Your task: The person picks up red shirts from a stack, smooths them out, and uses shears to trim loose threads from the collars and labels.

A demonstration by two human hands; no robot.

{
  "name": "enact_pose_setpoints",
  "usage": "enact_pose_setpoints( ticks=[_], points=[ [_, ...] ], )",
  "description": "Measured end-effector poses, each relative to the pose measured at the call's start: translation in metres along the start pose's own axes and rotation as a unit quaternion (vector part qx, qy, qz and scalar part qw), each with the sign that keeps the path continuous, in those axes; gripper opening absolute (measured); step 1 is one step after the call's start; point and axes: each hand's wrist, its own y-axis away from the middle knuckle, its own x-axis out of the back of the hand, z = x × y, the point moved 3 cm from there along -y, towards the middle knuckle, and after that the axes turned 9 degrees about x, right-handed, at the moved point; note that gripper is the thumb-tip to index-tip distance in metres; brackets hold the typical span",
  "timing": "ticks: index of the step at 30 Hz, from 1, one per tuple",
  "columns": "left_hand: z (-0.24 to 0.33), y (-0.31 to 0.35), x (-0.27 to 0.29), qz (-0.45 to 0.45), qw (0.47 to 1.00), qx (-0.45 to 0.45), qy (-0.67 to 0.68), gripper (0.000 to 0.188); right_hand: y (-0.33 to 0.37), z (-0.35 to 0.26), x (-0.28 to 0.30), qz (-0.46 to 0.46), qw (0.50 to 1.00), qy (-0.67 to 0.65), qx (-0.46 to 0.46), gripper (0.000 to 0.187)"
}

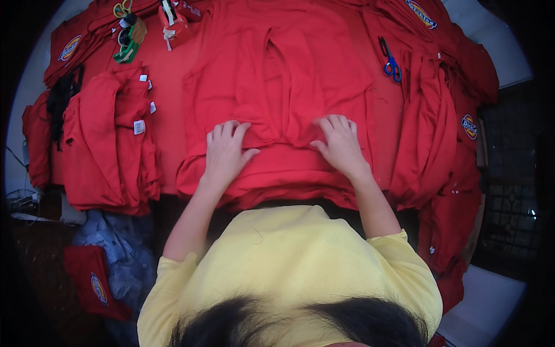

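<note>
red garment (329, 69): soft matt cloth, creased; scissor handles (391, 61): smooth plastic; bag (126, 263): glossy, crinkled plastic.

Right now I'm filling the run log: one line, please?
left hand: on red garment | right hand: on red garment | blue-handled scissors: forward right

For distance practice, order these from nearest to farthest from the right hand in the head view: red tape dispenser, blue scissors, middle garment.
1. Middle garment, touching the right hand.
2. Blue scissors, upper right.
3. Red tape dispenser, upper left.
</note>
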Motion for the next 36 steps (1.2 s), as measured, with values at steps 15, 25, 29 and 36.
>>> enact_pose_setpoints(
  ticks=[15,25,29,36],
  points=[
    [-0.135,-0.149,0.179,-0.013,0.621,0.206,0.756,0.041,-0.082,0.203,0.191,0.307,0.692,-0.653,-0.011,0.049],
    [-0.215,-0.105,0.001,-0.146,0.742,0.329,0.566,0.076,-0.077,0.214,0.042,0.024,0.881,-0.373,-0.289,0.037],
    [-0.215,-0.062,-0.007,-0.183,0.787,0.385,0.446,0.042,-0.012,0.197,-0.010,0.025,0.883,-0.243,-0.402,0.042],
    [-0.205,-0.040,0.026,-0.094,0.790,0.384,0.468,0.017,0.023,0.194,-0.028,0.280,0.799,-0.430,-0.314,0.020]
  ],
)
